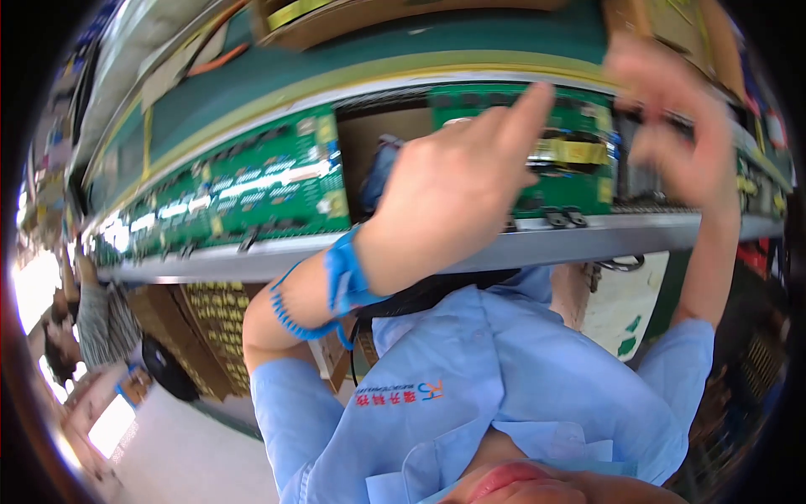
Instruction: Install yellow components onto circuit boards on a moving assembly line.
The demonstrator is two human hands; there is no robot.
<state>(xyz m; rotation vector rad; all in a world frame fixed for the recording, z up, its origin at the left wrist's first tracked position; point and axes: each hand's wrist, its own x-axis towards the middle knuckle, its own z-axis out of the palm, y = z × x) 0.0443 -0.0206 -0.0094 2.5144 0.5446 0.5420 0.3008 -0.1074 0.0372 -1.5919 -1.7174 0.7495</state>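
My left hand [457, 181] is over a green circuit board [474, 95] on the rail. Its index finger is stretched toward the board's far edge and the thumb tip shows apart from it; the other fingers are hidden under the hand. Beside those fingers sits a yellow-taped component [579, 152] on the board. A blue wrist strap [344, 273] with a coiled cord circles my left wrist. My right hand [684, 126], blurred by motion, is raised beyond the board's right end. Its fingers and thumb are spread apart, and nothing shows between them.
Another populated green board [243, 181] lies on the line to the left. Between the boards is a brown gap with a dark blue item [382, 172]. The metal rail [588, 239] runs along the near side. Cardboard boxes [403, 18] stand behind; another person [105, 315] is at far left.
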